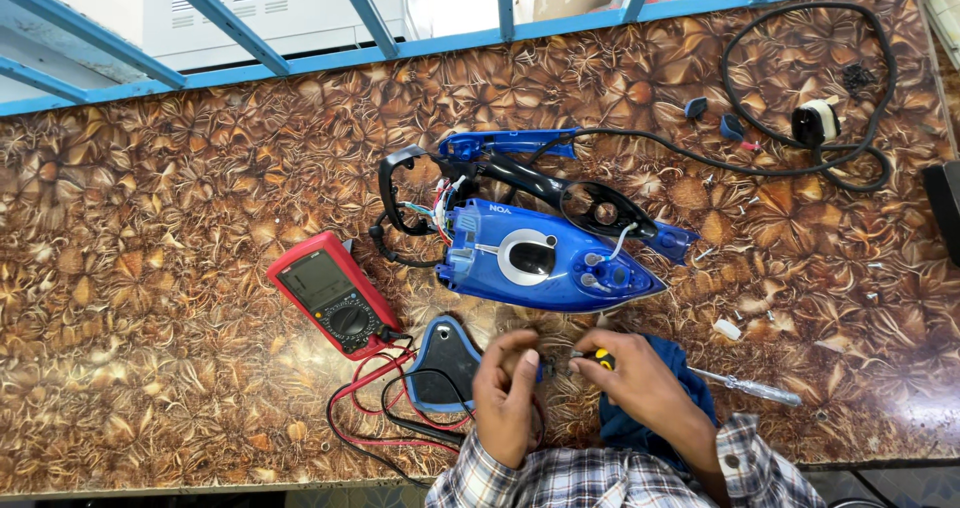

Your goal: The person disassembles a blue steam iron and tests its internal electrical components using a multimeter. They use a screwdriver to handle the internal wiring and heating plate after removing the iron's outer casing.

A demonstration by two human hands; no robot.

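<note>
The left hand (507,393) and the right hand (640,383) meet low over the tabletop (150,368), fingers curled narrow. The right hand grips one small tool with a yellow and black handle (603,359), its tip pointing toward the left hand. The left hand pinches one small dark part (545,368) at that tip; what the part is cannot be told. Both wrists wear plaid sleeves (560,478).

Just left of the left hand lies one blue and grey cover (443,363), flat on the tabletop. Under the right hand sits one blue cloth (650,423). To the right of the right hand lies one screwdriver (750,388) with a clear handle, its shaft running out from behind the hand.

Just above both hands rests one blue iron (550,263), opened up, with loose coloured wires (440,213) showing at its rear end. Behind it lies one black handle shell (560,193) and one blue strip (505,145).

Further left of the left hand is one red multimeter (335,293), with two leads (375,408), one red and one black, looping down beside the cover.

Far up and right of the right hand, one black cord (800,168) coils about one white plug (815,123). Two small blue pieces (715,118) lie near it, and one white bit (727,329) sits just beyond the iron's tip.
</note>
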